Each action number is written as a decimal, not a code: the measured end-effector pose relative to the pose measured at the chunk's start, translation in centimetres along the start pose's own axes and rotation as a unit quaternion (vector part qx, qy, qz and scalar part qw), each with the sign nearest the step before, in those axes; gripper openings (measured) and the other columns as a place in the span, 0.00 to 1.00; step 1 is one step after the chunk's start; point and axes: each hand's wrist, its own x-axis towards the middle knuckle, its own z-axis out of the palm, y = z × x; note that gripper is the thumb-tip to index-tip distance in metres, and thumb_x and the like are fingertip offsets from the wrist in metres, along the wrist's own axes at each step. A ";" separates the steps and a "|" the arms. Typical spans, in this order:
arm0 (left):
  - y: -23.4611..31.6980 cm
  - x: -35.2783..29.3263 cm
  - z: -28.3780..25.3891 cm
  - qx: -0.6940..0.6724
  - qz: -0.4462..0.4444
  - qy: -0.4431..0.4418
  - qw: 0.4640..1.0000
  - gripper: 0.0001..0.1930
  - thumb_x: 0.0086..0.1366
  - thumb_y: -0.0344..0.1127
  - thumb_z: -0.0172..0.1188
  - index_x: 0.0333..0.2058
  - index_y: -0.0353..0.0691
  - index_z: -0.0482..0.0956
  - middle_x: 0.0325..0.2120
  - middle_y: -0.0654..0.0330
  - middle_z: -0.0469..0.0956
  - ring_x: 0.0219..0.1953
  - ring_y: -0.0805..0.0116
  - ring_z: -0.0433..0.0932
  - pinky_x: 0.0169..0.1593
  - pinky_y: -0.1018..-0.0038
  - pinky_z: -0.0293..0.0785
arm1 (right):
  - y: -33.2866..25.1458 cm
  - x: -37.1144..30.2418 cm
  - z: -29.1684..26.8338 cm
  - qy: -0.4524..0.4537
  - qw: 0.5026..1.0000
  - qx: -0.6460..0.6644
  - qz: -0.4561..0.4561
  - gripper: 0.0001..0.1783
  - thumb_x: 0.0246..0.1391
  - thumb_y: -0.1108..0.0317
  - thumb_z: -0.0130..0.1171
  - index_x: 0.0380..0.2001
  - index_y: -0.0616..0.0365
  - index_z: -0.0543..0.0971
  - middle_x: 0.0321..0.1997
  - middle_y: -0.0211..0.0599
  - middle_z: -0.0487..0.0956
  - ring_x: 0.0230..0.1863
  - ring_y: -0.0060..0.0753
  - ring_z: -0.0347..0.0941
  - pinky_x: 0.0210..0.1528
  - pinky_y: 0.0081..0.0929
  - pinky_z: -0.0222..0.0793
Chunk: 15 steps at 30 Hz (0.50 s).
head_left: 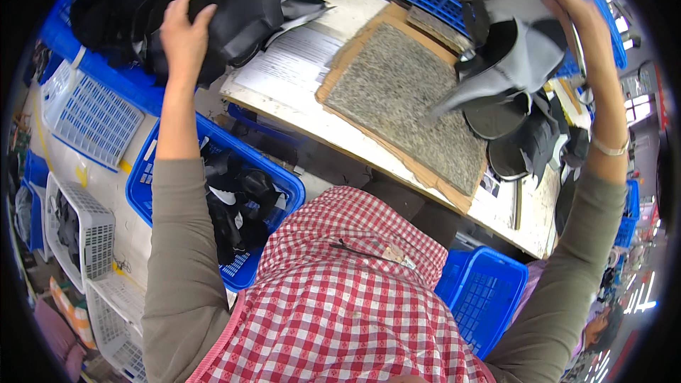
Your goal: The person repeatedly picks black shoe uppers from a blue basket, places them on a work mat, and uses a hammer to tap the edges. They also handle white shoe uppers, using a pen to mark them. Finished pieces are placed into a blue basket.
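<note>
- The grey shaped piece (521, 53) is held up by its upper edge, seemingly so that its loose flaps hang free of the dark pieces (521, 145) heaped below the right hand.
- The black pieces (248, 18) are piled under and beside the left hand, probably to be kept within easy reach.
- The stone slab (397, 92) is set on the tabletop (347, 7) between the hands, perhaps so that it can be reached from either side.
- The left hand (186, 35) is laid on the black pile with thumb and forefinger parted; whether a piece is gripped cannot be told.
- By the right hand (571, 10), the grey piece is gripped at its edge, with the fingers closed on it and partly hidden.
</note>
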 end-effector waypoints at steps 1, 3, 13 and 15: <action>1.8 -0.4 1.6 0.025 0.023 -0.007 0.999 0.25 0.57 0.37 0.74 0.52 0.38 0.78 0.47 0.52 0.79 0.55 0.50 0.76 0.60 0.58 0.69 | -0.2 1.6 -0.9 -0.009 0.997 -0.036 -0.070 0.12 0.61 0.64 0.61 0.46 0.54 0.82 0.41 0.38 0.84 0.48 0.38 0.80 0.50 0.34 0.74; 6.4 -1.9 3.8 0.072 0.060 0.028 0.995 0.34 0.54 0.36 0.74 0.60 0.41 0.72 0.57 0.50 0.74 0.66 0.46 0.65 0.69 0.51 0.56 | -1.3 4.3 0.7 -0.011 0.980 -0.099 -0.172 0.10 0.55 0.64 0.64 0.40 0.49 0.84 0.36 0.34 0.84 0.45 0.40 0.78 0.47 0.37 0.72; 22.7 -18.6 8.7 -0.267 0.349 -0.393 0.807 0.33 0.57 0.40 0.70 0.63 0.49 0.73 0.65 0.61 0.70 0.67 0.56 0.67 0.70 0.56 0.65 | -6.9 -2.5 14.0 0.164 0.963 0.204 0.059 0.10 0.61 0.66 0.63 0.45 0.52 0.83 0.33 0.46 0.84 0.33 0.50 0.80 0.37 0.42 0.72; 22.5 -18.9 11.0 -0.230 0.297 -0.521 0.766 0.37 0.55 0.45 0.72 0.64 0.48 0.72 0.65 0.62 0.70 0.67 0.55 0.66 0.68 0.57 0.67 | -8.4 -8.3 15.3 0.137 0.919 0.357 0.092 0.18 0.76 0.60 0.48 0.55 0.55 0.83 0.40 0.32 0.85 0.40 0.21 0.77 0.43 0.20 0.71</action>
